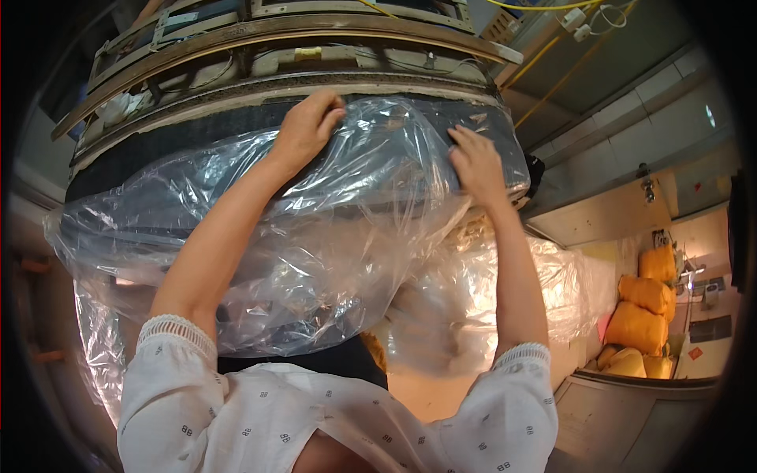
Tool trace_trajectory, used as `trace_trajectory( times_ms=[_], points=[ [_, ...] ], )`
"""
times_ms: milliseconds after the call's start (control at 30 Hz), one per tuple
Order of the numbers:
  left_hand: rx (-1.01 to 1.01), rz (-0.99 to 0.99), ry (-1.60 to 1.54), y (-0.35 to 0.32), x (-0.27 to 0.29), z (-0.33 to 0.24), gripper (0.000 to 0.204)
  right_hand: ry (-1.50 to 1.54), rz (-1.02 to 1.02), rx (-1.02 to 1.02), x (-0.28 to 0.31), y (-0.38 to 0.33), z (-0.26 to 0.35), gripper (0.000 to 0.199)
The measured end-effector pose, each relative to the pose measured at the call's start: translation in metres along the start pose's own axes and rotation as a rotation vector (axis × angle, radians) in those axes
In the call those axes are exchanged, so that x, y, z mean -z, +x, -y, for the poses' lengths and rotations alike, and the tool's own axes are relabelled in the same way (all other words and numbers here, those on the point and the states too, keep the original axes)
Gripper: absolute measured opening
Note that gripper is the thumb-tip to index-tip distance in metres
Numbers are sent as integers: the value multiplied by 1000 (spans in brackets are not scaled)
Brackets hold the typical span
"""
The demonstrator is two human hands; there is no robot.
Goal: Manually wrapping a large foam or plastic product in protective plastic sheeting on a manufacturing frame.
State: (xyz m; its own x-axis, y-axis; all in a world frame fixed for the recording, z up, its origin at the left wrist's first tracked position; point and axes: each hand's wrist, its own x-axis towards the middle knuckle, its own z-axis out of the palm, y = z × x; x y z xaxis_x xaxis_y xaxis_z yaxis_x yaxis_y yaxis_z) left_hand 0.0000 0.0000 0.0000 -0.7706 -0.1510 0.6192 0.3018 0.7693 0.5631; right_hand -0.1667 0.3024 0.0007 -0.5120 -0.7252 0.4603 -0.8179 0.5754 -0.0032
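Crumpled clear plastic film (315, 260) spreads across a dark padded surface (213, 126) in front of me and hangs down toward my body. My left hand (309, 130) is at the far edge of the film, its fingers curled in and closed on it; the fingertips are partly hidden. Farther right, my right hand (479, 164) lies on the film with its fingers stretched out. Both forearms reach forward over the film.
A long wooden bar (315, 27) and metal framework run along the far side. More shiny film (536, 276) trails off to the right. Orange sacks (637, 327) are piled at the far right. Yellow cables (544, 51) hang at the upper right.
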Motion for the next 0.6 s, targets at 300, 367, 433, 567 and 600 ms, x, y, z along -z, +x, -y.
trace_trajectory(
  times_ms=[300, 367, 433, 567, 600],
  points=[
    [544, 23, 162, -148, 197, 2, 14, 53, 171, 166, -3, -16, 131, 56],
    [603, 91, 282, -184, 253, 29, 12, 178, 219, 231, 3, -16, 171, 56],
    [626, 104, 234, -201, 293, 41, 12, 238, 209, 224, -6, -11, 189, 56],
    [711, 65, 242, -187, 278, 50, 18, 2, 5, -38, -32, 23, 129, 55],
    [638, -51, 339, -186, 270, 58, 18, -21, -12, -38, -34, 26, 121, 52]
  ],
)
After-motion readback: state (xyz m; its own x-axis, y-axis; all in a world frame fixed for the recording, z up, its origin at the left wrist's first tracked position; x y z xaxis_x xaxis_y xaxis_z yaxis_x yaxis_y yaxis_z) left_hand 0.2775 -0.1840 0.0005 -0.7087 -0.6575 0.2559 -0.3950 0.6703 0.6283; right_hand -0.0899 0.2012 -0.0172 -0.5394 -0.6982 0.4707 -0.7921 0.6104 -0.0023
